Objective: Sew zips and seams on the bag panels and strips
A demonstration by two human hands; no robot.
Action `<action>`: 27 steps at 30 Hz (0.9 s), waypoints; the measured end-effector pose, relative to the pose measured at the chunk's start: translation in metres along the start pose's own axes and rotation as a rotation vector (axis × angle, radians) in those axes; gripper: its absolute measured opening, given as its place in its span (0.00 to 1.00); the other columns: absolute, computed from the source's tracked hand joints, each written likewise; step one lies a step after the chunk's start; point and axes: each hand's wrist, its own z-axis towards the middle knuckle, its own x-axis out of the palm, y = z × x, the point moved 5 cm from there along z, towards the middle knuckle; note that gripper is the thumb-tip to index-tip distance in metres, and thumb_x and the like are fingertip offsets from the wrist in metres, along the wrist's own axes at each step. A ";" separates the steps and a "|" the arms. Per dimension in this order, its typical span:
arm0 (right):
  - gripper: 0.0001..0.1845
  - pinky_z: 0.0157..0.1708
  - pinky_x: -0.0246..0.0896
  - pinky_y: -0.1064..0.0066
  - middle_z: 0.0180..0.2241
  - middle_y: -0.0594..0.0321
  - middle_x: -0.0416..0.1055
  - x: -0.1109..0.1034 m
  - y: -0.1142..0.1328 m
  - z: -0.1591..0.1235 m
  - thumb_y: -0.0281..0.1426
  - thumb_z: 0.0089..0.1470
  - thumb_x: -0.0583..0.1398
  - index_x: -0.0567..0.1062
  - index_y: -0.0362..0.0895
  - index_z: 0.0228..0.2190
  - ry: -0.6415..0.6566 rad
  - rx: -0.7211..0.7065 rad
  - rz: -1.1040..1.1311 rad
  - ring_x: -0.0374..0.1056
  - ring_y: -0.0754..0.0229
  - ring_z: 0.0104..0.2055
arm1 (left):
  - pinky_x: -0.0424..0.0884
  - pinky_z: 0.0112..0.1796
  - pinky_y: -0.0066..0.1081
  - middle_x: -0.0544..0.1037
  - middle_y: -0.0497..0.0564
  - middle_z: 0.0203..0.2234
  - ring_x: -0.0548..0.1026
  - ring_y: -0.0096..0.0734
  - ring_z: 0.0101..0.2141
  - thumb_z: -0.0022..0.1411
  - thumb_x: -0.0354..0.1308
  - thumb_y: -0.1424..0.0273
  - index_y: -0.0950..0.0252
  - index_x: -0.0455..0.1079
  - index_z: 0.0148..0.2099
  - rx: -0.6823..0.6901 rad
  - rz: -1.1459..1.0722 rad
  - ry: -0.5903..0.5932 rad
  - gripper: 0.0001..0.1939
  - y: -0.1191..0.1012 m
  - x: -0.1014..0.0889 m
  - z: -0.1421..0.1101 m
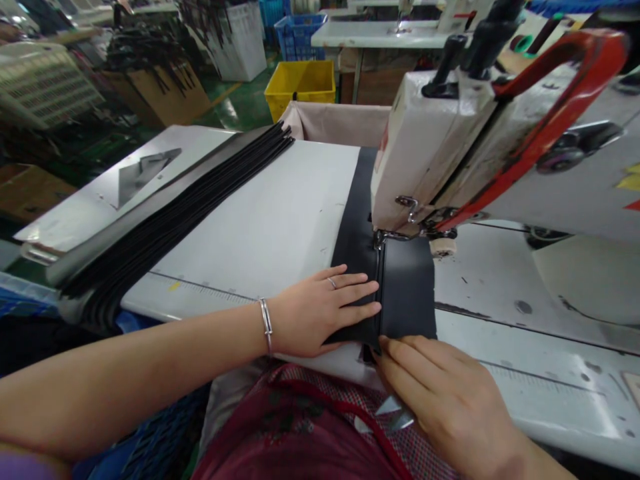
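A black fabric strip [406,288] with a zipper down its middle lies under the presser foot [381,239] of a white sewing machine [430,143]. My left hand [320,310] rests flat on the strip's left half, fingers stretched out toward the seam, a ring on one finger and a silver bracelet at the wrist. My right hand [445,393] sits at the near edge of the table, its fingers pressed together on the strip's near end. Small metal snips [397,417] show under that hand.
A stack of long black strips [165,220] lies along the left of the white table [270,220]. A cloth-lined bin [335,123] stands behind the table, with a yellow crate [300,83] and blue crate [299,33] farther back. The machine's red arm [540,127] reaches right.
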 end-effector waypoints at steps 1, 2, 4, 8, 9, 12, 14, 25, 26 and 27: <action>0.15 0.39 0.61 0.65 0.40 0.60 0.74 0.001 -0.003 0.001 0.22 0.61 0.50 0.77 0.40 0.38 0.013 0.004 -0.001 0.67 0.57 0.42 | 0.48 0.63 0.49 0.54 0.59 0.65 0.53 0.47 0.64 0.62 0.53 0.60 0.64 0.54 0.65 0.000 0.004 -0.005 0.32 0.002 -0.001 0.002; 0.15 0.40 0.62 0.65 0.40 0.60 0.74 0.002 -0.006 0.003 0.22 0.61 0.50 0.77 0.40 0.38 0.015 0.005 -0.005 0.67 0.57 0.42 | 0.49 0.62 0.50 0.54 0.59 0.65 0.54 0.47 0.64 0.63 0.52 0.60 0.64 0.55 0.65 0.000 0.006 -0.009 0.31 0.005 -0.001 0.004; 0.15 0.40 0.62 0.65 0.39 0.59 0.74 0.002 -0.011 0.006 0.23 0.62 0.51 0.77 0.40 0.39 0.011 0.003 -0.010 0.67 0.57 0.42 | 0.49 0.62 0.50 0.55 0.58 0.65 0.54 0.47 0.63 0.64 0.50 0.60 0.64 0.55 0.65 -0.001 0.010 -0.019 0.29 0.010 -0.001 0.007; 0.13 0.38 0.63 0.64 0.39 0.58 0.74 0.003 -0.022 0.015 0.23 0.61 0.52 0.76 0.39 0.40 0.023 0.002 -0.037 0.67 0.56 0.40 | 0.50 0.62 0.50 0.55 0.57 0.64 0.54 0.45 0.63 0.66 0.48 0.60 0.63 0.55 0.65 0.002 0.015 -0.044 0.27 0.023 -0.002 0.015; 0.14 0.37 0.64 0.64 0.40 0.57 0.74 0.003 -0.024 0.017 0.23 0.61 0.52 0.76 0.39 0.41 0.036 0.000 -0.046 0.67 0.56 0.40 | 0.50 0.62 0.50 0.55 0.57 0.64 0.54 0.44 0.63 0.66 0.48 0.61 0.63 0.55 0.65 0.003 0.018 -0.046 0.27 0.027 -0.003 0.016; 0.13 0.38 0.64 0.63 0.41 0.56 0.73 0.007 -0.032 0.020 0.22 0.59 0.53 0.76 0.38 0.40 0.068 0.013 -0.065 0.67 0.55 0.41 | 0.49 0.62 0.52 0.54 0.59 0.65 0.53 0.46 0.64 0.65 0.50 0.61 0.64 0.53 0.66 0.007 0.030 -0.047 0.30 0.033 -0.003 0.020; 0.10 0.40 0.65 0.63 0.41 0.56 0.73 0.010 -0.037 0.019 0.23 0.57 0.56 0.75 0.38 0.40 0.073 0.041 -0.058 0.67 0.55 0.41 | 0.50 0.62 0.53 0.55 0.60 0.64 0.53 0.48 0.64 0.65 0.51 0.60 0.66 0.54 0.65 0.006 0.031 -0.061 0.30 0.030 -0.002 0.019; 0.14 0.43 0.65 0.65 0.41 0.59 0.73 0.011 -0.042 0.014 0.20 0.55 0.57 0.75 0.42 0.42 0.054 0.066 0.010 0.68 0.58 0.42 | 0.58 0.61 0.47 0.68 0.56 0.57 0.63 0.40 0.59 0.70 0.44 0.67 0.65 0.67 0.56 0.006 0.036 -0.183 0.18 0.008 0.001 0.014; 0.13 0.42 0.64 0.65 0.40 0.59 0.74 0.011 -0.043 0.016 0.20 0.55 0.57 0.75 0.42 0.41 0.057 0.073 0.006 0.68 0.59 0.41 | 0.59 0.61 0.47 0.68 0.56 0.57 0.63 0.39 0.59 0.70 0.44 0.67 0.65 0.67 0.56 0.013 0.041 -0.181 0.18 0.010 0.000 0.016; 0.12 0.42 0.64 0.66 0.40 0.60 0.74 0.010 -0.044 0.017 0.21 0.55 0.57 0.76 0.42 0.40 0.057 0.079 0.000 0.68 0.59 0.41 | 0.59 0.61 0.46 0.68 0.56 0.57 0.64 0.39 0.59 0.70 0.44 0.67 0.66 0.67 0.56 0.020 0.046 -0.184 0.18 0.012 -0.001 0.017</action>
